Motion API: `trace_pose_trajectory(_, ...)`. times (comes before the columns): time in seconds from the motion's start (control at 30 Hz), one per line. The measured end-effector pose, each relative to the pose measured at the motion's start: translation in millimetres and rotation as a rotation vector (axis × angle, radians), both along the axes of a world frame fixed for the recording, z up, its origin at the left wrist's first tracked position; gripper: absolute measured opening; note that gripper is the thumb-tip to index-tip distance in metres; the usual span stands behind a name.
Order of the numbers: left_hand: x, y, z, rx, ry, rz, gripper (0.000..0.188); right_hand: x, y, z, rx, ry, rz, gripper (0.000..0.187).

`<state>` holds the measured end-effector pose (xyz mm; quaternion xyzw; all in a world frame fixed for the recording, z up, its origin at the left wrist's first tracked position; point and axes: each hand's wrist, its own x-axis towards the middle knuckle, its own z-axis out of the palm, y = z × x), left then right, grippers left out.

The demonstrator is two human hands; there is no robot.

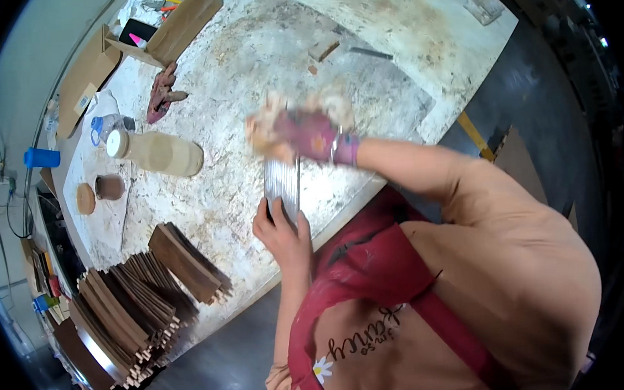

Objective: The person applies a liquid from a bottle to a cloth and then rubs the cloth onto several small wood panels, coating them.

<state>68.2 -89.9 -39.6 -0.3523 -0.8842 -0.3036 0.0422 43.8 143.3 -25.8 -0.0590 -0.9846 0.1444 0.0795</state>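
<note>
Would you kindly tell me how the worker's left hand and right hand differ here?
The left hand is bare; the right hand wears a purple patterned glove. The left hand looks sharp, fingers spread at the near end of a ribbed strip; the right hand is blurred, holding what looks like a pale cloth farther along. Both hands are at the same strip.

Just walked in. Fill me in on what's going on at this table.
A person is working on a grooved, shiny piece that lies on the stained table. The bare left hand has its fingers on the near end. The right hand, in a patterned purple glove, is at the far end with a wad of pale cloth-like material; blur hides its exact grip. Off to the left sit stacks of brown strips and a bottle of pale liquid.
</note>
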Motion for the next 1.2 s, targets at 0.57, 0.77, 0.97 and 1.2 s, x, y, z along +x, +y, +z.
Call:
trace_pose_trajectory(0.57,7.0,-19.3,3.9,0.005,-0.097,0.084,0.088,1.8,24.4,39.4,-0.039,0.121,0.042,0.031)
trace_pose_trajectory(0.77,7.8,-20.4,0.8,0.019,-0.152,0.109,0.091,24.1,-33.0,-23.7,0.01,0.264,0.287,0.015)
trace_pose_trajectory(0.97,5.8,-17.2,3.2,0.051,-0.193,0.173,0.093,-14.4,31.4,40.0,-0.068,0.038,-0.002,0.024)
trace_pose_trajectory(1.2,5.2,-18.5,-3.4,0.042,-0.176,0.194,0.092,31.3,-60.3,15.4,-0.103,-0.139,0.381,0.029)
